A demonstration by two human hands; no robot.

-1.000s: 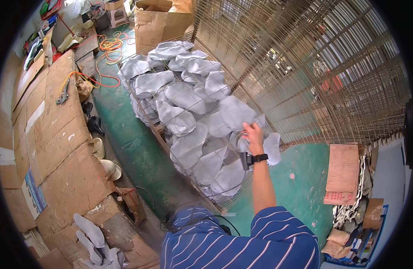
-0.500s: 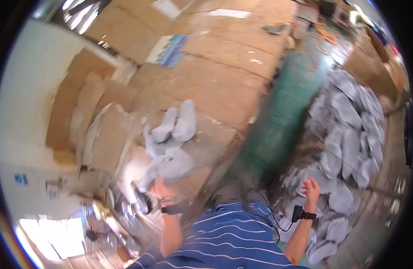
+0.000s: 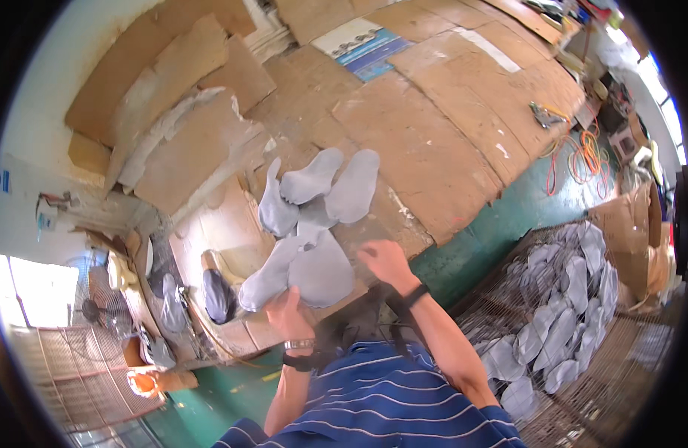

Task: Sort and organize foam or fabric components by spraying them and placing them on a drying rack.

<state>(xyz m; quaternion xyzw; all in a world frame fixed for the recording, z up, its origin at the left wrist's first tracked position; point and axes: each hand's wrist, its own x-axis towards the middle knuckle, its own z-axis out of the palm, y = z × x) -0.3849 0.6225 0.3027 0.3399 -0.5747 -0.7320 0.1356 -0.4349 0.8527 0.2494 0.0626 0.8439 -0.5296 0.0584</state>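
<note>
On my feed the broad gray piece (image 3: 323,272) lies at the near edge of the cardboard-covered surface (image 3: 426,131), and my left hand (image 3: 288,315) is at its 7 o'clock edge, its fingers up against or just over the margin. The fingertips are too small and washed out for me to tell whether they pinch it or merely rest there. My right hand (image 3: 389,263) sits at 3 o'clock, just beside the piece, fingers loosely bent and a little spread, with nothing visible in them. I judge that a clean hold here wants the rim alone, taken flat from both sides, since the sheet looks thin and likely to crease. Neighbours are the main nuisance: a second gray piece (image 3: 263,285) lies against it toward 9 o'clock, and more gray pieces (image 3: 312,177) crowd in from 11 to 1, so I'd separate the edges before any pull. A dark shoe-shaped form (image 3: 219,297) stands farther out at 9, near enough to mind with the left elbow. Well off at 4 o'clock is a wire rack (image 3: 471,321) heaped with gray pieces; orange hose (image 3: 587,160) coils on the floor at 2, and a carton (image 3: 626,239) stands at 3.
</note>
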